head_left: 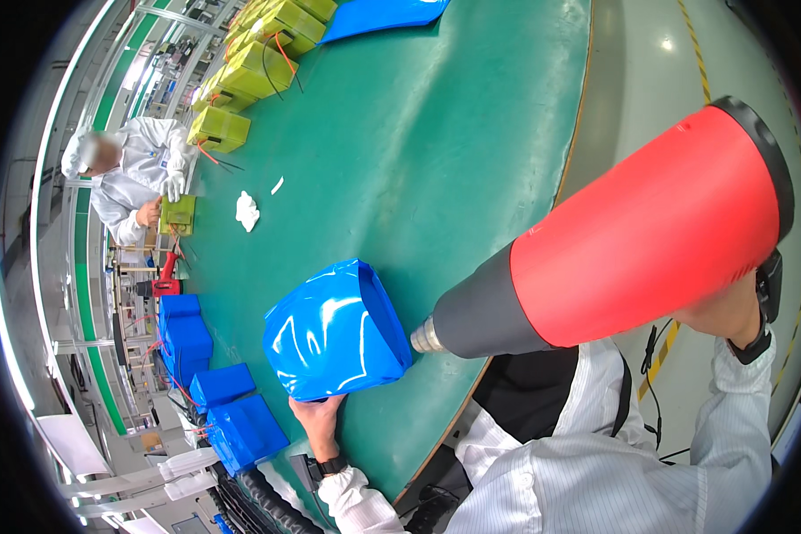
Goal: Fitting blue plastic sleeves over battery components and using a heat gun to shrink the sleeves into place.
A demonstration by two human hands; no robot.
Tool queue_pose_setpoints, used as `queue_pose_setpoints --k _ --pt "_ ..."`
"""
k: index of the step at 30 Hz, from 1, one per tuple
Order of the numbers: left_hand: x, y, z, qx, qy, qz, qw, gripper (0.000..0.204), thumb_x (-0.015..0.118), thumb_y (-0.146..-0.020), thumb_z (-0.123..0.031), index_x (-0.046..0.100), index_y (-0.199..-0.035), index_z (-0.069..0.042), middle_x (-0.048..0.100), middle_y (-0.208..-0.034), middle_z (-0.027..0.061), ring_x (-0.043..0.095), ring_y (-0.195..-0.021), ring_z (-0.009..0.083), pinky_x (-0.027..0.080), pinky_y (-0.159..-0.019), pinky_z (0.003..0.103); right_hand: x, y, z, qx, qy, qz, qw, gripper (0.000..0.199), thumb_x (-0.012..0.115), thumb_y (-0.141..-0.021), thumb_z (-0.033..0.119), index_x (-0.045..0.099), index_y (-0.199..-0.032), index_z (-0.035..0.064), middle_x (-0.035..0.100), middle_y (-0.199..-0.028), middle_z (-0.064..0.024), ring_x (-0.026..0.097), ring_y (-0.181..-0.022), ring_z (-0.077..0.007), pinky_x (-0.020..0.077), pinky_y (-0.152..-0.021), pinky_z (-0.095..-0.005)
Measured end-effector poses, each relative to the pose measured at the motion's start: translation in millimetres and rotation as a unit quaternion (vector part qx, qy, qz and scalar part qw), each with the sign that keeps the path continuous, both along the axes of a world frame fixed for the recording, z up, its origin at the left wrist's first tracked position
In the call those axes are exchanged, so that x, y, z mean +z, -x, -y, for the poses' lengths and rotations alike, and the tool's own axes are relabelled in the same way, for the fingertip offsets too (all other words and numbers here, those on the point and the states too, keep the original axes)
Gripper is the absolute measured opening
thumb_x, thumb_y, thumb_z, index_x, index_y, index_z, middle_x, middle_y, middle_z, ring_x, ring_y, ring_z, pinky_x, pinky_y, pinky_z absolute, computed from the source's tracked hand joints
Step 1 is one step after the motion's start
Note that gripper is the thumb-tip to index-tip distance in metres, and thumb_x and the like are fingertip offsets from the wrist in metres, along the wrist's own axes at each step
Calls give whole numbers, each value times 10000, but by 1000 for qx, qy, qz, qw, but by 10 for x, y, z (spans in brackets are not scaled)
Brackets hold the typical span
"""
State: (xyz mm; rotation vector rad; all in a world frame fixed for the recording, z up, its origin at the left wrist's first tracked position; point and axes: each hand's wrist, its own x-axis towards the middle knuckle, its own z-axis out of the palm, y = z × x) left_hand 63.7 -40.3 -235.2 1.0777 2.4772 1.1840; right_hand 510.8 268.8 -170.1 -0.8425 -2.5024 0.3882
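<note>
Yellow-green boxy packs [260,69] line up along the smooth green bench [472,125] at upper left, a crumpled white scrap [247,212] sits apart, blue boxy packs [245,432] crowd the lower left!

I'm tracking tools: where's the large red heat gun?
In the head view, the heat gun is right of centre, in the right hand, nozzle toward the blue wrap.

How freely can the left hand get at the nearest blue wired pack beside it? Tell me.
Probably yes: green tabletop shows between the left hand and the blue wired pack, with nothing visible blocking. The hand would likely need to leave the glossy blue film wrap first.
</note>
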Motion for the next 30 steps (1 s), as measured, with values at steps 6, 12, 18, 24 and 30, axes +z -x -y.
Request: queue_pose_setpoints --k 6,12,18,24,30 --pt "-44 57 49 -1 3 -3 1000 524 934 -630 -125 672 -1059 24 730 -999 86 683 -870 172 546 -807 330 45 123 -26 -29 117 -128 984 315 863 -704 155 734 -979 71 732 -927 -29 710 -747 -180 555 -652 -309" --pt "-61 55 47 9 -3 -10 1000 543 936 -615 -140 672 -1062 20 730 -992 88 686 -866 180 544 -805 331 45 275 -81 -62 217 -211 951 355 851 -708 99 693 -1012 9 726 -906 -82 716 -770 -184 560 -661 -303" --pt "-31 53 36 7 6 -7 1000 531 926 -624 -122 671 -1068 19 728 -1006 89 686 -878 180 544 -808 331 54 433 -216 -31 105 -241 964 393 850 -706 70 649 -1035 -2 719 -927 -91 718 -812 -204 566 -705 -333" --pt "-32 53 27 9 8 4 1000 555 929 -622 -115 660 -1089 18 724 -1020 88 683 -881 178 545 -814 334 50 522 -320 -18 96 -235 967 484 879 -703 107 631 -1110 24 720 -950 -95 713 -847 -251 556 -771 -349" --pt "-45 78 38 8 8 11 1000 569 935 -619 -119 654 -1095 19 719 -1027 88 677 -892 175 544 -821 332 109 673 -470 34 -3 -267 963 443 819 -727 18 618 -1121 3 695 -998 -91 686 -884 -206 545 -789 -345"
